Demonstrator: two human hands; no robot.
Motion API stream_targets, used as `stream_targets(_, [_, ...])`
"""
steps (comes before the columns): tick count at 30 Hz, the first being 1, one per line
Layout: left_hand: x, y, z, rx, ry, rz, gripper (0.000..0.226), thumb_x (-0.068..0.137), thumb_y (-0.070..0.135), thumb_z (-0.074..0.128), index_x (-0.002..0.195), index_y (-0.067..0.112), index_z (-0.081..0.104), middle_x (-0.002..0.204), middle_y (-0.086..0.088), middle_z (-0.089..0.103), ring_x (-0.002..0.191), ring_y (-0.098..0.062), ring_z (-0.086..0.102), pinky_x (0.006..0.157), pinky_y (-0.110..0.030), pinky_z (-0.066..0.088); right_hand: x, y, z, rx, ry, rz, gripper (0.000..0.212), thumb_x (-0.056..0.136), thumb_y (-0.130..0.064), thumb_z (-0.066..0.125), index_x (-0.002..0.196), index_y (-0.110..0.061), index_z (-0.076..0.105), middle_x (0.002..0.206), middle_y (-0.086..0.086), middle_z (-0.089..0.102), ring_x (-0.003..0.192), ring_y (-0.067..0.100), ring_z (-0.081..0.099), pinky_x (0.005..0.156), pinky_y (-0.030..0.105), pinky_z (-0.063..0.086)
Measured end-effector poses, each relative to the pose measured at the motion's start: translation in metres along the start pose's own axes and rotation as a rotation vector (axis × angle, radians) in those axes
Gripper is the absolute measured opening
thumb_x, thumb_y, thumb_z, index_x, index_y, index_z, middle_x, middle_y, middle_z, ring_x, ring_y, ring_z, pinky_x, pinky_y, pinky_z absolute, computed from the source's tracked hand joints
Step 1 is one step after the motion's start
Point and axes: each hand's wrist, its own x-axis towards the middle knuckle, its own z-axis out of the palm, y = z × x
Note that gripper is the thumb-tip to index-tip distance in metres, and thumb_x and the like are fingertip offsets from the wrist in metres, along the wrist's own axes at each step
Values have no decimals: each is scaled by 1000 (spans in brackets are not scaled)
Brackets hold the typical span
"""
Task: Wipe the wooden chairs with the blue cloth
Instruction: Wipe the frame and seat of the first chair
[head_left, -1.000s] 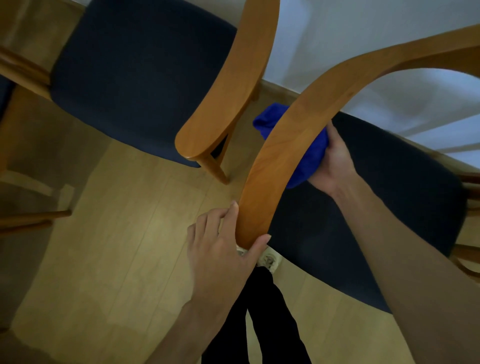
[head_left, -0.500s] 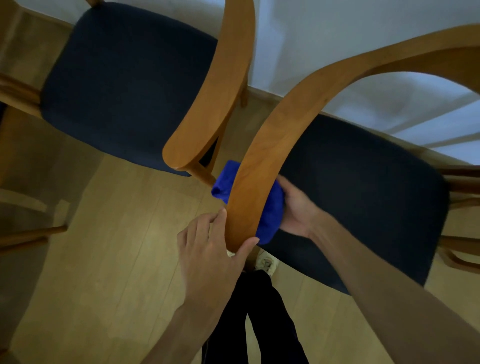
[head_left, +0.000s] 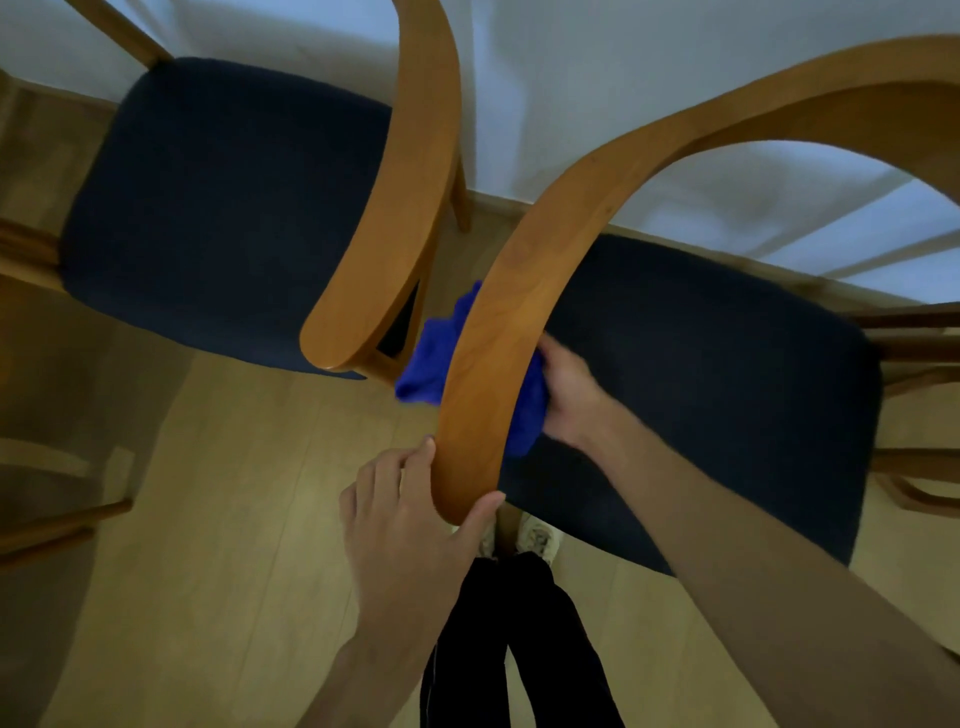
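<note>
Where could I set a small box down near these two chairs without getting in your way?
The dark seat of the left chair is bare, and so is the wooden floor left of the left hand. It is crowded between the two armrests, where the right hand works the blue cloth under the near armrest.

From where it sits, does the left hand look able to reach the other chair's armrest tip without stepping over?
Probably yes. The left hand grips the end of the near armrest, and the other chair's armrest tip lies just beyond it, with only bare floor between them.
</note>
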Motion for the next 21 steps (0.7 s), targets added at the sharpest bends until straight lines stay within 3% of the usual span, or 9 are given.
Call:
stream_targets(5, [-1,2,0,-15,-12,-26,72,69,62,73,116,8,63,106,-8,62,100,-27,59,83,-49,49,19,-63,-6,115,147,-198,46,96,-45,56,131,-17,62,122,13,69,112,33,67,98,54,51])
stream_targets(11, [9,11,-11,-2,-151,-73,76,69,66,71,124,16,54,119,-2,55,109,-23,53,91,-43,46,20,-86,-3,419,180,-305,51,99,-52,48,137,-19,57,125,15,68,115,35,65,99,53,51])
stream_targets(16, [38,26,-25,-17,-251,36,99,73,64,69,146,27,15,142,6,29,130,-14,32,107,-32,30,12,-87,0,355,236,-298,49,99,-51,48,133,-18,60,122,13,70,112,33,67,96,51,53])
stream_targets(21, [91,69,-39,-75,-132,265,84,74,44,76,142,18,36,138,-3,39,124,-20,41,101,-34,35,-8,-92,-17,79,321,-252,41,97,-50,52,124,-22,63,107,5,76,98,24,73,93,51,51])
